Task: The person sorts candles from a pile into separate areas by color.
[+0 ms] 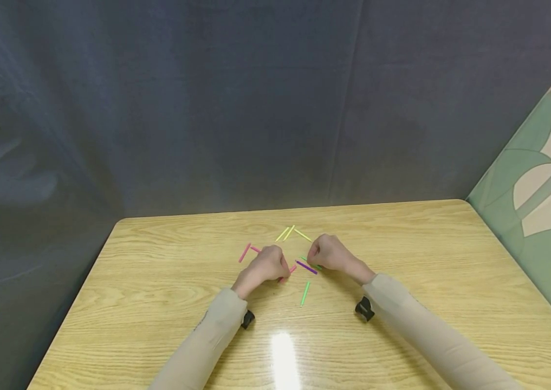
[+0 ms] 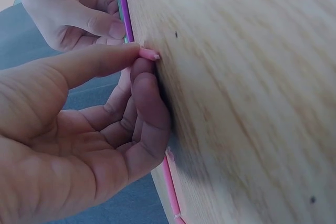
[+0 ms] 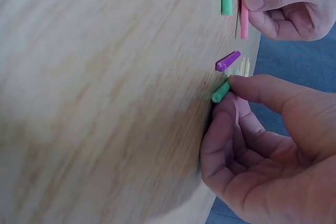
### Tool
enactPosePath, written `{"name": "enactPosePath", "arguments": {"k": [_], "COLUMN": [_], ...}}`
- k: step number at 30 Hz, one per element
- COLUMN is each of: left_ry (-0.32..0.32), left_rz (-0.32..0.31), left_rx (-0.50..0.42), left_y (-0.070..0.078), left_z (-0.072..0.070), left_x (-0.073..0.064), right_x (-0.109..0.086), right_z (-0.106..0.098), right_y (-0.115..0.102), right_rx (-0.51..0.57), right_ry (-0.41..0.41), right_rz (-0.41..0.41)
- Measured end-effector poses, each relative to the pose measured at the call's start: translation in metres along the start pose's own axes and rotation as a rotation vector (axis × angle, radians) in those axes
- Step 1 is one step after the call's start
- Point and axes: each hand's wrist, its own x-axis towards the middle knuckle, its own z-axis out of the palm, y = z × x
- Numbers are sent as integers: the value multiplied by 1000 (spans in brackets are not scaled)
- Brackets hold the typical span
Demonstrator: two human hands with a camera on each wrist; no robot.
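My left hand (image 1: 269, 262) pinches a short, thin pink stick (image 2: 149, 54) between thumb and index finger, close over the wooden table. Thumb and forefinger of my right hand (image 1: 329, 252) pinch a green stick (image 3: 221, 93), held right by the tabletop. Between the hands lies a purple stick (image 1: 306, 267), beside the pinched green one. A second green stick (image 1: 305, 293) rests on the table nearer to me. To the left of my left hand are a slanted pink stick (image 1: 244, 253) and another pink stick (image 1: 255, 249), partly hidden by the hand.
Beyond the hands lie a yellow stick (image 1: 303, 235) and two more yellow sticks side by side. The wooden table (image 1: 168, 303) ends at a dark curtain (image 1: 236, 108) at the back. A patterned wall covering (image 1: 548, 216) borders the right side.
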Motion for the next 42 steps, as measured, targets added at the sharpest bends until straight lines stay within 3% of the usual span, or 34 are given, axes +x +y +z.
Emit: {"name": "enactPosePath", "arguments": {"k": [14,23,42], "left_ry": [-4,-6,29], "left_rz": [22,-6,-23], "left_rx": [5,-17,6], "left_y": [3,2,-13], "left_z": [-4,-10,-24], "left_x": [2,3,0], "right_x": [2,2,0], "right_z": [-2,-3,-1], "right_y": [2,2,3], "right_rx": [-4,9,54], "right_ry": [-19,-26,-31], "right_rz": [34,25,-21]}}
